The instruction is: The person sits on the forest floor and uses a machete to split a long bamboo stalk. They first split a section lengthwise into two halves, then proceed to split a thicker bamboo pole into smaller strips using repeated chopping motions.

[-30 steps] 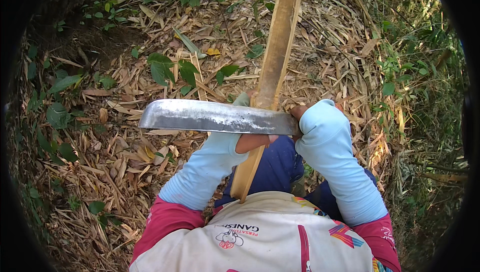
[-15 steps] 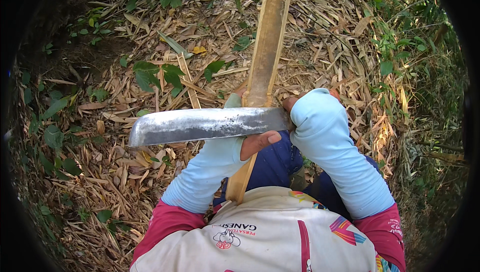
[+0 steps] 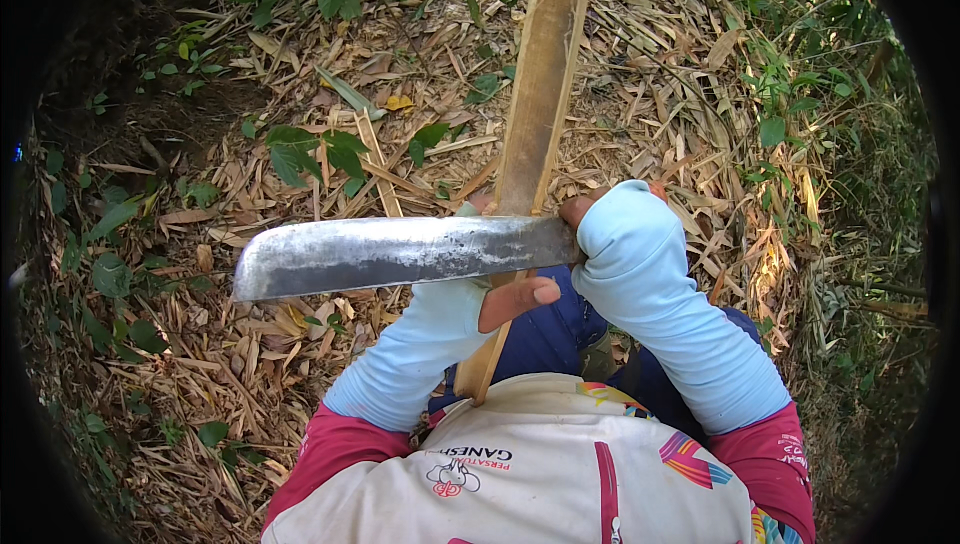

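Two long things cross in front of me, and how they cross is what matters here. The biggest is the bamboo slat (image 3: 540,94): its long axis runs from my belly, at about 6 o'clock, up and away toward 12 o'clock, leaning a little to 1 o'clock at the far end. Its near end rests against my shirt (image 3: 560,464); the far end leaves the picture at the top.

Next is the big knife blade (image 3: 400,254). It lies almost flat across the slat, with its long axis from 3 o'clock to 9 o'clock, and the rounded tip points to 9 o'clock, well out over the dry leaves (image 3: 200,374) on the ground. The blade meets the slat near the handle end, not near the tip.

My right hand (image 3: 610,234) is at the 3 o'clock end of the blade, closed around the handle, which the sleeve hides, so I judge the grip from the wrist only. My left hand (image 3: 490,294) is closed around the slat just under the blade, at 6 o'clock from the crossing; the thumb (image 3: 520,294) sticks out toward 3 o'clock. The left hand is the nearer one to the cutting edge, almost touching it.
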`<control>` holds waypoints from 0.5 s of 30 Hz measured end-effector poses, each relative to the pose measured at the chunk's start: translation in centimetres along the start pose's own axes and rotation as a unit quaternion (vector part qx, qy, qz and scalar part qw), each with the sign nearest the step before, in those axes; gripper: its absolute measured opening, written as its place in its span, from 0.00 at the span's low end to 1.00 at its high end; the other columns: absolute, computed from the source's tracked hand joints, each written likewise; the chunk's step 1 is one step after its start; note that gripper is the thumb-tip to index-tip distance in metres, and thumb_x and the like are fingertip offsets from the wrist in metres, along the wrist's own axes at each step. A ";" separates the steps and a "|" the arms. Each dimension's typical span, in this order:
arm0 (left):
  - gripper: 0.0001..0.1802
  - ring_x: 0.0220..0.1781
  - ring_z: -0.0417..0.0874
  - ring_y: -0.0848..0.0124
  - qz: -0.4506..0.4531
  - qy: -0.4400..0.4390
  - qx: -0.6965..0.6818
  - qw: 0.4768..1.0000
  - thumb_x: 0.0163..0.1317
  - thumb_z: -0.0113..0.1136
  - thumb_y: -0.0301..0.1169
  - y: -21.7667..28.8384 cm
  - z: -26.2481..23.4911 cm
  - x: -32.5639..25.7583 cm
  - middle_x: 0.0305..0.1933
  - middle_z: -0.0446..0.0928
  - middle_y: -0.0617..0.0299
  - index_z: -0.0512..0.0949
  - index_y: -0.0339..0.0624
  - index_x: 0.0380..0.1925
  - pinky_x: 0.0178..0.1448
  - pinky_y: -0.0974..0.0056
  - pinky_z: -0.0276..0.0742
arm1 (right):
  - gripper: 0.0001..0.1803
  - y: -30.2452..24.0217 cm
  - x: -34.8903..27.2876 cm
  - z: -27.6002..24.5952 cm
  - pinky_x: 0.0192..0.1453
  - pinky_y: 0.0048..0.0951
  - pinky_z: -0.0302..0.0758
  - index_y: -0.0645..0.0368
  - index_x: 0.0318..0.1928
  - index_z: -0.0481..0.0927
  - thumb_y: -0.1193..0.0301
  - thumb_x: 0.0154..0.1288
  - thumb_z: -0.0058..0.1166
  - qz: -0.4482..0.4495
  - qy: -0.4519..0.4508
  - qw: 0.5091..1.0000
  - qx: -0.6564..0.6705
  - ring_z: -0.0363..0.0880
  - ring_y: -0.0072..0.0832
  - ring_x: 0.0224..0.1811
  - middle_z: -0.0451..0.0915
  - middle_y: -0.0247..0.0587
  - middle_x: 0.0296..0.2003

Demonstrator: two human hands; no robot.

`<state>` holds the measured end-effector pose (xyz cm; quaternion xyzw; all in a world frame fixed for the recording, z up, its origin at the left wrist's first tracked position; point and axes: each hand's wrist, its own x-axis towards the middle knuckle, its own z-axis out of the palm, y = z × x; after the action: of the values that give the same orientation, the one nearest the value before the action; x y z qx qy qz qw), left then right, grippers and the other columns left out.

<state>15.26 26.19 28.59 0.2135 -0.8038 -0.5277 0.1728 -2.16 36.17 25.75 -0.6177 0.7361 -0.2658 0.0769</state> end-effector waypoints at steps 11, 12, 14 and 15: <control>0.56 0.58 0.78 0.68 -0.061 0.076 -0.094 0.991 0.42 0.85 0.38 1.0 0.8 -0.1 0.56 0.76 0.56 0.59 0.38 0.68 0.63 0.62 0.74 | 0.11 -0.8 -0.2 -1.1 0.41 0.51 0.71 0.47 0.39 0.83 0.68 0.53 0.57 -0.007 -0.062 0.997 -0.050 0.85 0.42 0.35 0.83 0.39 0.27; 0.55 0.57 0.79 0.69 -0.056 0.075 -0.081 0.992 0.43 0.84 0.38 0.9 0.9 -0.1 0.55 0.77 0.57 0.59 0.38 0.68 0.62 0.62 0.75 | 0.11 -0.8 -0.2 -1.2 0.41 0.51 0.71 0.47 0.39 0.83 0.68 0.53 0.57 -0.005 -0.064 0.996 -0.053 0.85 0.41 0.35 0.83 0.39 0.27; 0.54 0.55 0.79 0.69 -0.047 0.074 -0.056 0.995 0.43 0.84 0.39 0.9 0.8 -0.1 0.53 0.77 0.58 0.60 0.38 0.67 0.60 0.63 0.76 | 0.11 -0.8 -0.3 -1.3 0.41 0.51 0.71 0.46 0.40 0.83 0.68 0.54 0.57 -0.002 -0.070 0.996 -0.060 0.85 0.41 0.35 0.83 0.38 0.28; 0.54 0.54 0.80 0.70 -0.053 0.077 -0.063 0.994 0.43 0.84 0.40 1.0 1.0 -0.1 0.53 0.78 0.58 0.60 0.38 0.67 0.59 0.64 0.76 | 0.12 -0.7 -0.3 -1.3 0.41 0.51 0.71 0.45 0.41 0.83 0.68 0.54 0.57 0.001 -0.071 0.996 -0.060 0.85 0.41 0.35 0.83 0.37 0.28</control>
<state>14.65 27.32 29.15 0.2844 -0.7409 -0.5675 0.2196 -2.05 36.80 27.16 -0.6379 0.7440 -0.1763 0.0919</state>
